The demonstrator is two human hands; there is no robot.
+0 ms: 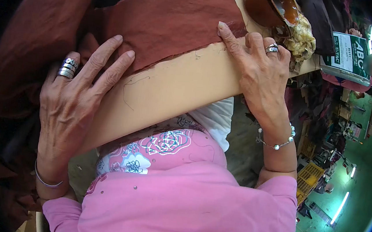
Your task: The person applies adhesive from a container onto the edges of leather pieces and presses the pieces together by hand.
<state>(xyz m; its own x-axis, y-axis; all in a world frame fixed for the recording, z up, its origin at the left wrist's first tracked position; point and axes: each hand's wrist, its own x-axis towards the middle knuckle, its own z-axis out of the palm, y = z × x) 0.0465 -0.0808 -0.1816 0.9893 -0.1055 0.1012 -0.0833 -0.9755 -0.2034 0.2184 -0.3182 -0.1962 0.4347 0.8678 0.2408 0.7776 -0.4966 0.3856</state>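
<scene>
A reddish-brown piece of cloth (pixel 172 22) lies on a narrow beige board (pixel 166 88), its raw edge running along the board with loose threads beside it. My left hand (pixel 77 93) rests over the cloth's left part, fingers spread and fingertips touching it near the raw edge. At the right end of the cloth, my right hand (pixel 261 69) has its thumb stretched onto the fabric. Its other fingers bend down by the cloth's corner, their tips partly hidden, with the thumb apart from them.
A brown glossy bowl (pixel 264 8) stands at the board's far right end, next to a crumpled yellowish wad (pixel 303 40). More reddish-brown fabric (pixel 33 36) hangs at the left. A green-and-white ABC box (pixel 350 55), a yellow crate (pixel 308 182) and another person appear at the right.
</scene>
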